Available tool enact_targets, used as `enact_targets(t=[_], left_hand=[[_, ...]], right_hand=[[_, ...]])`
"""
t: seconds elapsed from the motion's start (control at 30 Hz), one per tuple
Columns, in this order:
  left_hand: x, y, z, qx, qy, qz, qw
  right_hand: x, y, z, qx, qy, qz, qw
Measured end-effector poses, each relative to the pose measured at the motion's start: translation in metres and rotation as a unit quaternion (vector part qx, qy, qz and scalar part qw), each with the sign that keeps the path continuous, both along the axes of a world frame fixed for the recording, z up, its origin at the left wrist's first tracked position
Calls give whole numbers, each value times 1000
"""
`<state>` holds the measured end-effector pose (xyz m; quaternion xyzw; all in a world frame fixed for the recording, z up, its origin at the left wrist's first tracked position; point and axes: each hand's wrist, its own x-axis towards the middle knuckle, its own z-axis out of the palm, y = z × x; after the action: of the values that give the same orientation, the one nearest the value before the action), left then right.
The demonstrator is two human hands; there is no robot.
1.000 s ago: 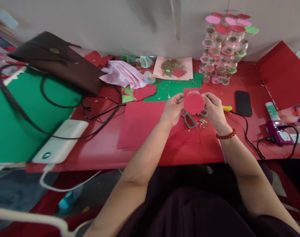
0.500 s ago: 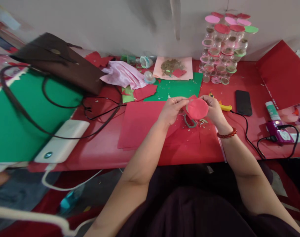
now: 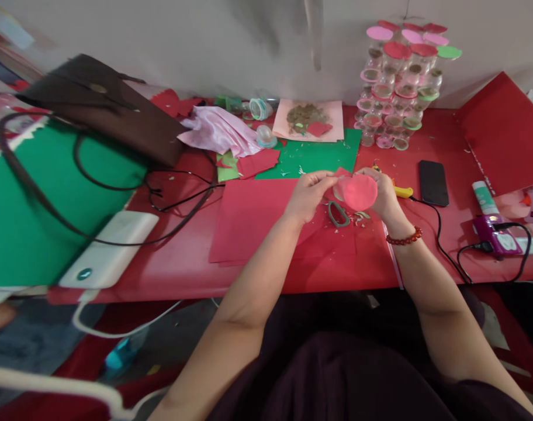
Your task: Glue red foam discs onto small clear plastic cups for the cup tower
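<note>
Left to right along the bench [image 3: 174, 269]

A paper disc [image 3: 360, 193] sat between the left hand [image 3: 308, 197] and the right hand [image 3: 386, 196], above the bench's middle. Below it were scissors [image 3: 345, 223], partly hidden, with paper sheets [image 3: 253, 216] to their left. Behind the sheets came a cloth [image 3: 220, 131], a small cup [image 3: 266, 136] just right of it, then a mat [image 3: 334, 114] with a heap [image 3: 305, 116] on it, near the wall. At far left lay a board [image 3: 34, 216], a bag [image 3: 117, 111] behind it and a device [image 3: 113, 245] by its front right edge. Right of the right hand lay a phone [image 3: 433, 183]; tiered cups [image 3: 393, 90] stood behind and left of it. Farther right, a glue stick [image 3: 484, 197] was just behind an adapter [image 3: 504, 237].
</note>
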<state>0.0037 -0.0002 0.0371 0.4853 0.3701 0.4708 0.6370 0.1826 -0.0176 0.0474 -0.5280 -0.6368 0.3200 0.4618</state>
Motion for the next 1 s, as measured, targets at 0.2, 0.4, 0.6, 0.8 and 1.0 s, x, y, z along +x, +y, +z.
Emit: enact_targets(t=[0.2, 0.4, 0.6, 0.8, 1.0], left_hand=[[4, -3, 2, 78, 5, 52, 996], [2, -2, 0, 44, 15, 13, 999], [5, -2, -2, 122, 21, 70, 990], [9, -4, -5, 64, -9, 56, 996], [6, -1, -6, 112, 0, 73, 991]], right_hand=[[-5, 2, -6, -17, 31, -5, 999], [-2, 0, -3, 13, -32, -30, 999], [-6, 2, -11, -12, 46, -11, 999], [-3, 2, -9, 24, 12, -37, 999], [-4, 4, -12, 19, 0, -37, 999]])
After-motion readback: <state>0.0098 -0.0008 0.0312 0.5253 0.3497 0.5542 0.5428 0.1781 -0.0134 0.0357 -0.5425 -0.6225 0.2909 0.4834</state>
